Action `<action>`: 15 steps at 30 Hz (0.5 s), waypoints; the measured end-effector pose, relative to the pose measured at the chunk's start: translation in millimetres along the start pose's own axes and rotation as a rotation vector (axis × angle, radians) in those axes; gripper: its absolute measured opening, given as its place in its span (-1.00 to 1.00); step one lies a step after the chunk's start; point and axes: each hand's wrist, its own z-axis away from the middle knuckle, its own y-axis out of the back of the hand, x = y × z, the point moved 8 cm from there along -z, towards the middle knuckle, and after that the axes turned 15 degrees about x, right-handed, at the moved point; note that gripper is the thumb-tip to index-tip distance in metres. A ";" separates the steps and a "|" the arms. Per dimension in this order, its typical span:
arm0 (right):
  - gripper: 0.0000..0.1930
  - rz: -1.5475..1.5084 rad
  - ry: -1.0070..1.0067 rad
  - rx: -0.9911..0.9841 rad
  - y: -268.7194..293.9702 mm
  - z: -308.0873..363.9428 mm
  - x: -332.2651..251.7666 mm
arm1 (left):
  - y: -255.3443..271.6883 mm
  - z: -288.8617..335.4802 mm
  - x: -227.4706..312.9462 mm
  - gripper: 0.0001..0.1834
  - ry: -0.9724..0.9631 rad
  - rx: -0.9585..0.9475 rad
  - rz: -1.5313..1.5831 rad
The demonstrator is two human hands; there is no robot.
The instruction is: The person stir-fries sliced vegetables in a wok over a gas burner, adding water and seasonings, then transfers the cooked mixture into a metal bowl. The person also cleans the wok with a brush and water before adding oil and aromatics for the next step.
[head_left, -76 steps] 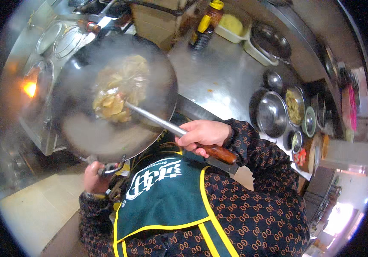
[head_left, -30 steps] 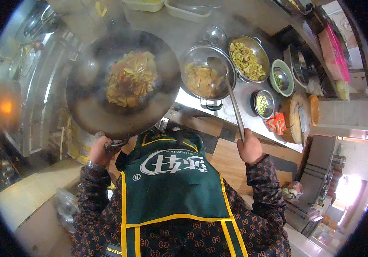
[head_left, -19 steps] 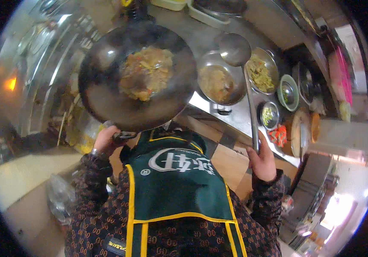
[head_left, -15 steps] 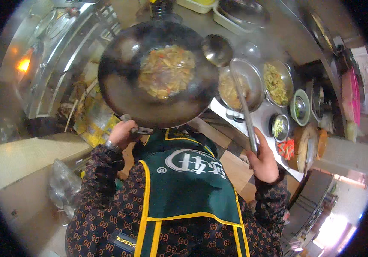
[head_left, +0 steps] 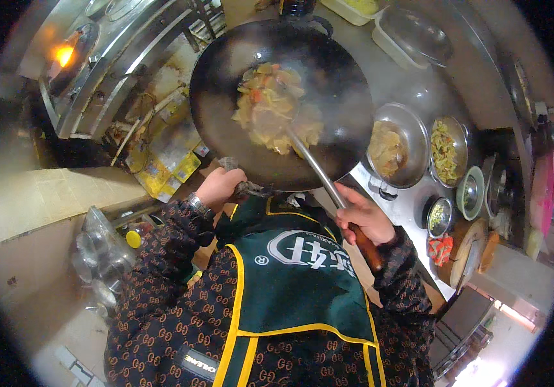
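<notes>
A large black wok [head_left: 222,138] holds sliced, pale food [head_left: 269,106] with orange bits in a glossy sauce. My left hand [head_left: 221,188] is closed round a dark grey cloth [head_left: 250,188] at the wok's near handle, which the cloth mostly hides. In my right hand [head_left: 368,222] is a long-handled ladle [head_left: 319,169], gripped near its brown wooden end. The ladle's metal shaft slants left and away from me into the wok. Its bowl is down among the slices and cannot be made out.
Right of the wok stand a steel bowl [head_left: 417,142] with similar slices, another with green-yellow shreds [head_left: 444,151], and a pale green bowl [head_left: 470,192]. A round wooden board [head_left: 464,255] lies nearer. A flame [head_left: 64,55] burns at far left. Steam hangs over the wok.
The ladle has swung left, from above the steel bowl beside the wok down into the food. The slices have shifted and spread. My left hand keeps its hold; the whole view has shifted.
</notes>
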 end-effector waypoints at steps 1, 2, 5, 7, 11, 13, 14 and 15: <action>-0.34 -0.127 -0.045 -0.068 -5.1 6.1 -0.5 | -0.1 0.9 -0.4 -0.72 0.057 0.001 0.114; -0.34 -0.255 -0.120 -0.112 -8.9 11.8 2.2 | 0.6 1.0 1.1 -0.73 0.055 -0.005 0.129; -0.34 -0.320 -0.147 -0.147 -8.6 24.3 5.4 | 2.8 0.9 8.7 -0.81 -0.093 -0.016 -0.026; -0.33 -0.295 -0.134 -0.143 -6.0 33.4 7.9 | 5.9 2.3 18.0 -0.82 -0.294 0.015 -0.200; -0.30 -0.285 -0.091 -0.108 1.6 57.8 4.9 | 11.8 4.6 16.7 -0.74 -0.379 0.050 -0.314; -0.32 -0.281 -0.025 -0.076 8.4 71.9 -0.3 | 16.4 5.8 17.5 -0.74 -0.404 0.085 -0.260; -0.33 -0.290 0.002 -0.063 12.2 79.1 -1.8 | 16.8 6.8 17.4 -0.74 -0.430 0.090 -0.310; -0.31 -0.303 -0.018 0.008 21.1 85.9 1.4 | 16.7 5.1 12.3 -0.75 -0.371 0.063 -0.274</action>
